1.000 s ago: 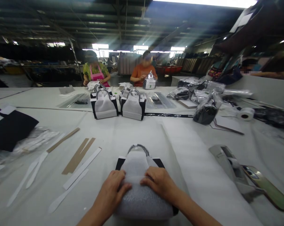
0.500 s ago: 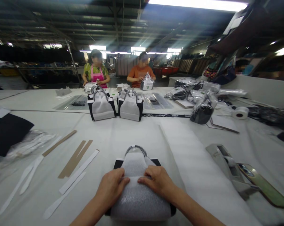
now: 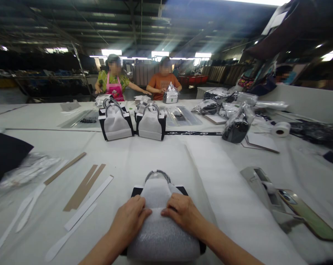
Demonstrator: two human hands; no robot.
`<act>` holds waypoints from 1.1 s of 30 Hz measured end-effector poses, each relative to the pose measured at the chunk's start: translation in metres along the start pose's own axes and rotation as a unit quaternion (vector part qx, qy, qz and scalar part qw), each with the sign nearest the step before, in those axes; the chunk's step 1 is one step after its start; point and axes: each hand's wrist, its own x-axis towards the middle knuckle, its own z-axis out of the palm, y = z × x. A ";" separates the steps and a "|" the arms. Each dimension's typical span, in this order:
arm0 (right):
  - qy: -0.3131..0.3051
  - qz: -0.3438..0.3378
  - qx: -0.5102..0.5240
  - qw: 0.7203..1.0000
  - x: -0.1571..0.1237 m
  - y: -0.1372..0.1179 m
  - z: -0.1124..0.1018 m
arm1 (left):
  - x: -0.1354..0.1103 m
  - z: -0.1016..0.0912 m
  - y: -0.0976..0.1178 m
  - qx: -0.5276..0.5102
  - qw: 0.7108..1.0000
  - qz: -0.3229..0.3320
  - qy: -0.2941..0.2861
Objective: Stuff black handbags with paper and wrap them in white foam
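Note:
A black handbag (image 3: 136,191) stands upright in front of me, with white foam wrap (image 3: 162,235) draped over its front and top. Its looped handles (image 3: 167,176), partly covered in wrapping, rise at the back. My left hand (image 3: 131,217) holds the foam at the bag's upper left, thumb pointing inward and fingers bent over the edge. Opposite it, my right hand (image 3: 183,212) grips the foam at the upper right in the same way. A small gap of foam shows between the two thumbs. The bag's lower sides are mostly hidden by my hands and forearms.
Two foam-wrapped bags (image 3: 150,127) stand farther back. A long foam sheet (image 3: 224,184), a tape dispenser (image 3: 263,191) and a phone (image 3: 310,213) lie right. Card strips (image 3: 85,187) lie left. Plastic-covered bags (image 3: 236,127) sit back right. Two co-workers (image 3: 162,82) are across the table.
My hands keep their hold on the foam-wrapped bag, almost unmoved. The view has shifted slightly. Across the table, the co-worker in the pink apron has stretched an arm toward the other co-worker.

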 end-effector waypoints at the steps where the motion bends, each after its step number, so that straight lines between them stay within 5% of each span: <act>1: -0.004 0.007 0.005 1.000 0.001 0.001 0.000 | -0.001 -0.001 0.003 0.021 1.000 0.011 0.020; 6: -0.009 0.015 0.032 0.999 0.000 0.006 0.001 | -0.019 0.012 0.021 0.139 0.966 0.126 0.175; 9: -0.001 0.009 0.046 0.999 -0.001 0.008 0.003 | -0.029 0.037 0.033 0.153 0.952 0.197 0.175; 15: 0.019 0.029 0.053 0.998 0.000 0.004 0.005 | -0.024 0.087 0.042 0.169 0.956 0.159 0.177; 22: 0.066 0.138 0.104 0.983 -0.014 0.013 -0.021 | -0.031 0.086 0.034 0.193 0.951 0.167 0.177; 33: -0.047 0.217 0.057 0.973 -0.032 0.007 -0.043 | -0.031 0.093 0.030 0.151 0.968 0.135 0.149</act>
